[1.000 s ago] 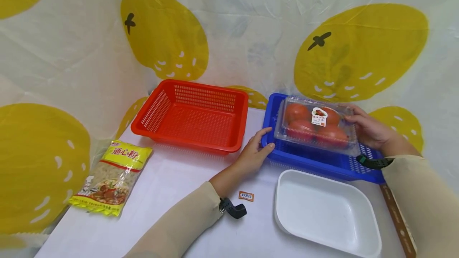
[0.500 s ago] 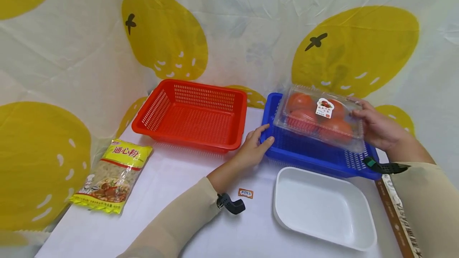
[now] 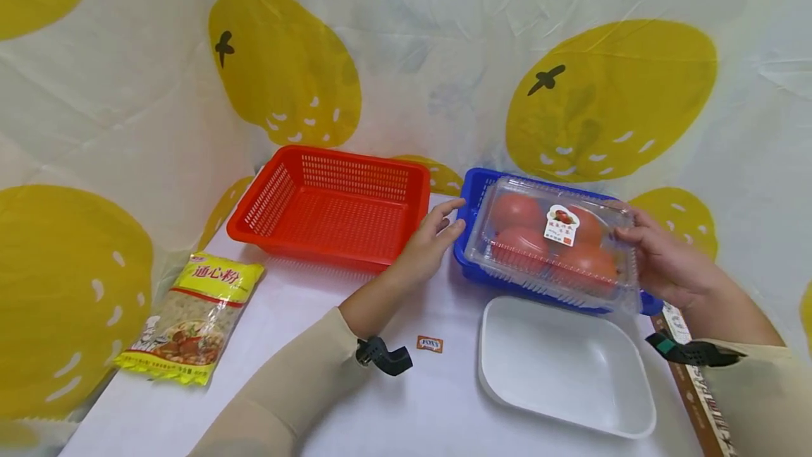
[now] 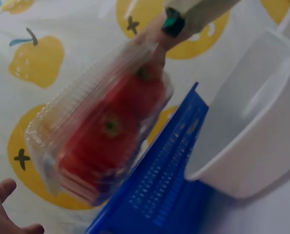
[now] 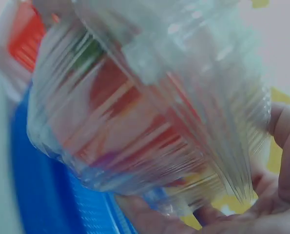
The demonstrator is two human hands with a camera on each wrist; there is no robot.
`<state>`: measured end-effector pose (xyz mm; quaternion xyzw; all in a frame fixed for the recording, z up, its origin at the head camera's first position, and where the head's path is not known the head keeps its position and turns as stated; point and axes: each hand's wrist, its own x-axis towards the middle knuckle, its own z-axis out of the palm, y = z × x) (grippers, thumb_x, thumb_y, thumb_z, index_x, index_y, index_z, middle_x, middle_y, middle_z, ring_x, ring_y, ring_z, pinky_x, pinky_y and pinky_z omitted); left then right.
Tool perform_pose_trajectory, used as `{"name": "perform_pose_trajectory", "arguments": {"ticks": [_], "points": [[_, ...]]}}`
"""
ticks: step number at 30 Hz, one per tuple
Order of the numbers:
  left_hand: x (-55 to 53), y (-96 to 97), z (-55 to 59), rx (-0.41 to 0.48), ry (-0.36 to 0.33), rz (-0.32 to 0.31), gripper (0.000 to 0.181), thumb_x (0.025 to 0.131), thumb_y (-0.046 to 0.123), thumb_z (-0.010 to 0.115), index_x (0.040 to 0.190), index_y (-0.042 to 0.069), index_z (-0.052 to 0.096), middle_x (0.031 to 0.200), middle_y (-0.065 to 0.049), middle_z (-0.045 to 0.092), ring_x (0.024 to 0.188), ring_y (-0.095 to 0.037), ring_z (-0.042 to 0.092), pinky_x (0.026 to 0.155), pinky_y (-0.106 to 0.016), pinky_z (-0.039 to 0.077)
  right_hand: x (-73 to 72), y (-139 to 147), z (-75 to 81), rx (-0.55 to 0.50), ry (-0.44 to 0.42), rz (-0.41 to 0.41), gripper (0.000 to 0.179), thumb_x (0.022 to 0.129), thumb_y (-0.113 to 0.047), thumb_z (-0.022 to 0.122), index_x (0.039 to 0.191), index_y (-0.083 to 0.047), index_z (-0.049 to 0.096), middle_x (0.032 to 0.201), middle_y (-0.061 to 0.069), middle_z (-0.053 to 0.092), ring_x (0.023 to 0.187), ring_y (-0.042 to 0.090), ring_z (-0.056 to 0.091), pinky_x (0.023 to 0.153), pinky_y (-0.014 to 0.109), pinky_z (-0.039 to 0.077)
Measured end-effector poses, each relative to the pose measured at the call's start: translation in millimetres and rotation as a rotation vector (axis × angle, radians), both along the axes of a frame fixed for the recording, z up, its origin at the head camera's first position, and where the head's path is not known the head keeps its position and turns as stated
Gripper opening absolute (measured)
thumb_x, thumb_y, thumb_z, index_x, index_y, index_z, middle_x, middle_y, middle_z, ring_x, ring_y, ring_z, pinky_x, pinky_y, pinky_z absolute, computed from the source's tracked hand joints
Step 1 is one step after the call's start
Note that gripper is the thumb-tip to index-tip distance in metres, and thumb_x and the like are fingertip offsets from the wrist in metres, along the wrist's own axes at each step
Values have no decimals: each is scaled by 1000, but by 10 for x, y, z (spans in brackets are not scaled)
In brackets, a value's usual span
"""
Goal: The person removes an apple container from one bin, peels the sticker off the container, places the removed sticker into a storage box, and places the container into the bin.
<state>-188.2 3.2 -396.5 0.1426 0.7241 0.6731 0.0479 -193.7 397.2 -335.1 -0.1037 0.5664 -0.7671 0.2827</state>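
Note:
My right hand (image 3: 672, 256) grips one end of a clear plastic box of tomatoes (image 3: 552, 242), with a white label on its lid. The box hangs over the blue basket (image 3: 468, 221), hiding most of its inside; in the left wrist view the box (image 4: 101, 131) is tilted and raised above the blue basket (image 4: 169, 161). From the right wrist view, thumb and fingers of the right hand (image 5: 286, 170) close round the box's edge. My left hand (image 3: 423, 245) holds nothing, its fingers spread and fingertips right by the blue basket's left rim.
A red basket (image 3: 330, 259) stands to the left of the blue one. In front of the blue basket sits a white tub (image 3: 564, 365). A macaroni bag (image 3: 197, 316) lies at far left, a small FOX'S packet (image 3: 430, 344) mid-table, and a pasta box (image 3: 698, 393) under the right forearm.
The tomato box rose a little off the blue basket, then swung nearer to me. My left hand drew back leftward from the basket's rim, where its fingers had rested.

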Motion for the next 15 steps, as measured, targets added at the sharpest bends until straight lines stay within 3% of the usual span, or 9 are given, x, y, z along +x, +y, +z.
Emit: {"name": "perform_pose_trajectory", "arguments": {"ticks": [4,9,15], "points": [[-17,-183,62,23,32,-56,53,112,27,56,162,18,42,169,-7,38,154,-42,37,121,-58,38,210,-173,-15,46,-45,-52,55,117,-12,33,160,-45,42,142,-8,59,121,22,67,98,48,59],[-12,-341,151,25,91,-125,56,110,18,57,163,14,39,171,-10,34,153,-43,37,120,-58,40,365,-387,-28,118,-58,-137,51,116,-17,42,159,-45,42,142,-10,58,119,20,68,94,45,61],[42,-518,222,-9,33,-136,55,109,25,60,162,25,42,170,-3,33,154,-39,36,118,-59,42,542,-619,-62,154,-28,-116,52,116,-18,41,160,-47,35,149,-10,48,124,19,65,98,46,60]]}}
